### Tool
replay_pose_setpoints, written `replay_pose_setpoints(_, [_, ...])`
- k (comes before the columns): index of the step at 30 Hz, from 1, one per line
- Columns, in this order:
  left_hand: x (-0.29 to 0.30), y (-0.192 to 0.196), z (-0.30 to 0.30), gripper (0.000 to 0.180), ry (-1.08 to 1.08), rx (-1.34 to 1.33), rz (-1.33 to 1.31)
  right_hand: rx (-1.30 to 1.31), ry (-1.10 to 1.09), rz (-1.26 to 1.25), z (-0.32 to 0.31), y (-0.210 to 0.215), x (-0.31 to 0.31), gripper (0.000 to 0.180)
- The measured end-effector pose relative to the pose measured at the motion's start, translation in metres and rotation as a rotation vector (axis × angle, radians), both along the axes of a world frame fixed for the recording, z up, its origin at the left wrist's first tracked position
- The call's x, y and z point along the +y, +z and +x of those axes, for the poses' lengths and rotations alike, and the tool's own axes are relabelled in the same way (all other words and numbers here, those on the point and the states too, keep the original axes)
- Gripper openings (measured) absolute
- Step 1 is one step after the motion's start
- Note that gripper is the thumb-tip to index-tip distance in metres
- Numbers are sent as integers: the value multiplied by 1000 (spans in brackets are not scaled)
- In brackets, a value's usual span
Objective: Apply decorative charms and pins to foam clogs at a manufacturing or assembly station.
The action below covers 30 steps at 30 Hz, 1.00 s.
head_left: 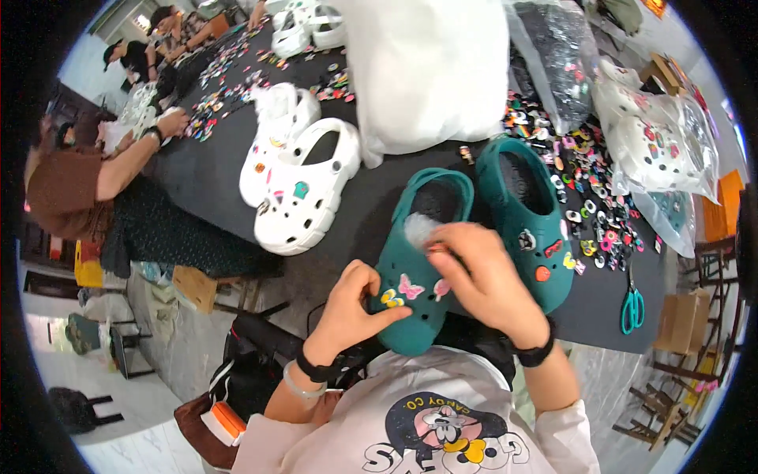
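White shirt [332, 438] lying nearest, left hand [347, 312] is gripping the left green clog [410, 336] at the table edge [604, 333] (steady bracing seems advisable), right hand [482, 276] apparently pinching a small reddish piece [435, 247].

Stands printed on the wearer's white shirt [316, 444], upside down in this view. Curves in small yellow capitals [442, 404] along the far edge of a dark oval [397, 423], around a cartoon figure [446, 433]. Spreads closer to the lower rim in much larger white capitals [517, 452] with dark outlines, on both sides of that figure. Looks letter-like, too, on some black-and-white charms [589, 208] scattered across the dark table [596, 316], but too small to read.
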<state>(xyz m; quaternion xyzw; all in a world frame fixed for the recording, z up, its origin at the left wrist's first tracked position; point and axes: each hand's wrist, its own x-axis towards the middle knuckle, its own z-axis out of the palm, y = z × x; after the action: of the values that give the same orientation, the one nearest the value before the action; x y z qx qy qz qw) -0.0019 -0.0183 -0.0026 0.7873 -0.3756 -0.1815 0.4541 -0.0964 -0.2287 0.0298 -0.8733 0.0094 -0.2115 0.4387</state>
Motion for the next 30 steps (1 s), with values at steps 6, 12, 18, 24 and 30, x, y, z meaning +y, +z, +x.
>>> replay_pose_setpoints(6, [1, -1, 6, 32, -203, -376, 128, -95, -145, 6, 8, -24, 19, 17])
replay_pose_setpoints(12, [1, -4, 12, 17, -337, -561, 147, -102, -147, 46, 8, -28, 20, 16])
replay_pose_setpoints(18, [1, -5, 20, 14, -421, -607, 113, -168, -209, -37, 13, -31, 22, 16])
replay_pose_setpoints(24, [1, -5, 28, 16, -476, -688, 137, -110, -219, -188, 12, -30, 23, 17])
replay_pose_setpoints(30, [5, -19, 18, 13, -361, -621, -82, -125, -221, -179, 13, -30, 23, 16])
